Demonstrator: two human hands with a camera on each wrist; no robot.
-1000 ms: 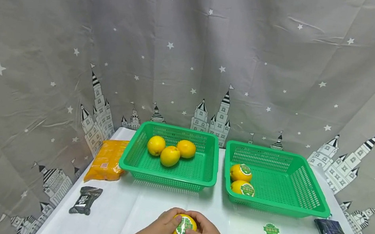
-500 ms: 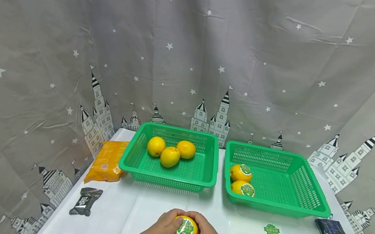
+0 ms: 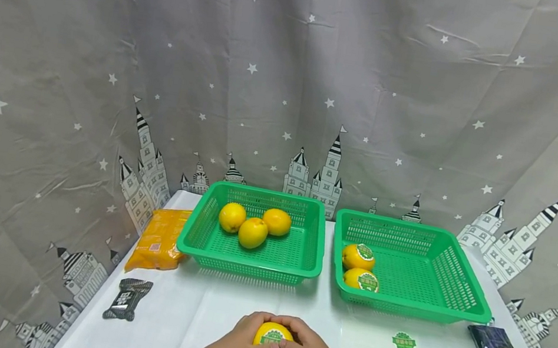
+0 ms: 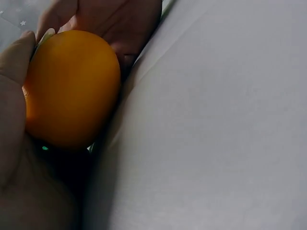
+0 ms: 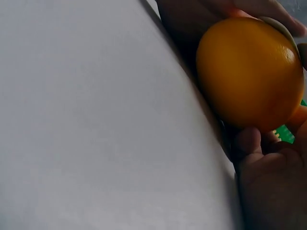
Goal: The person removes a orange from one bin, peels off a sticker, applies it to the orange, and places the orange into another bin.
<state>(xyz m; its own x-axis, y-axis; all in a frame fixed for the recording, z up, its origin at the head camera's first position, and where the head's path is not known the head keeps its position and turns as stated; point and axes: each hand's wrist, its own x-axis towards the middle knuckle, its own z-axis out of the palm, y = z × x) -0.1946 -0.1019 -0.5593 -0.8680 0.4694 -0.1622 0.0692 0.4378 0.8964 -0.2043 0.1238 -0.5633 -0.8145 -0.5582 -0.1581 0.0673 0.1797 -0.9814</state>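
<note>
Gripping stickered fruit (image 3: 271, 335) in curled left hand (image 3: 245, 339) and right hand (image 3: 307, 347), with two labelled fruits (image 3: 352, 259) far right, three bare fruits (image 3: 252, 234) far left.

Head view evenly bright, wrist views dim.
A soft shadow lies beneath the left-hand green perforated plastic basket (image 3: 248, 263); the round yellow-orange fruit (image 5: 249, 72) catches a small glint (right wrist view), and the smooth white table covering (image 4: 216, 120) looks grey, blurred.

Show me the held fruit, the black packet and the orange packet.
Held fruit (image 4: 72, 89): left wrist view, bare side.
Black packet (image 3: 126, 299): head view, middle of its wrapper.
Orange packet (image 3: 160, 238): head view, middle of its face.
</note>
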